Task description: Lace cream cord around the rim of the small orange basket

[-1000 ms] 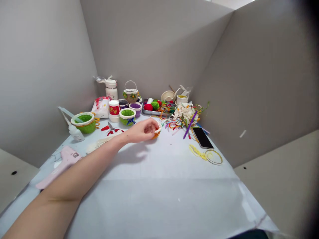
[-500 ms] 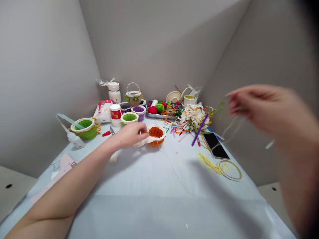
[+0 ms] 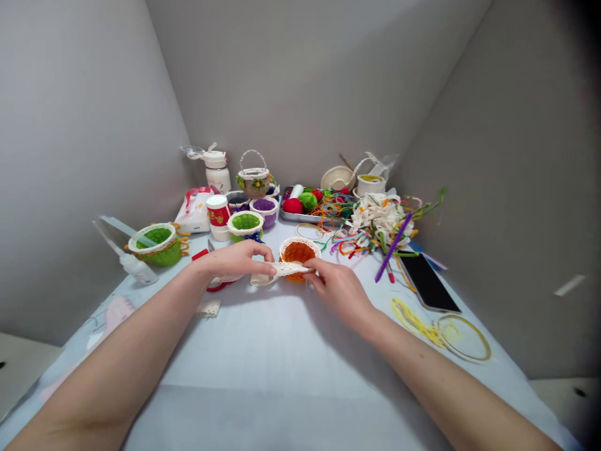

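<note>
Cream lace strip (image 3: 287, 270) stretched between both hands, just in front of orange basket (image 3: 299, 252) with white rim, above pale surface (image 3: 277, 351). Left hand (image 3: 240, 259) pinched on strip; right hand (image 3: 340, 291) clamped on its right end. Red-handled scissors (image 3: 220, 287) partly hidden under left wrist. Smartphone (image 3: 429, 282) lies off right.

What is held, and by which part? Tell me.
A white lace strip: the right hand pinches the stretch in front of the orange basket; the left hand holds it farther left.
</note>
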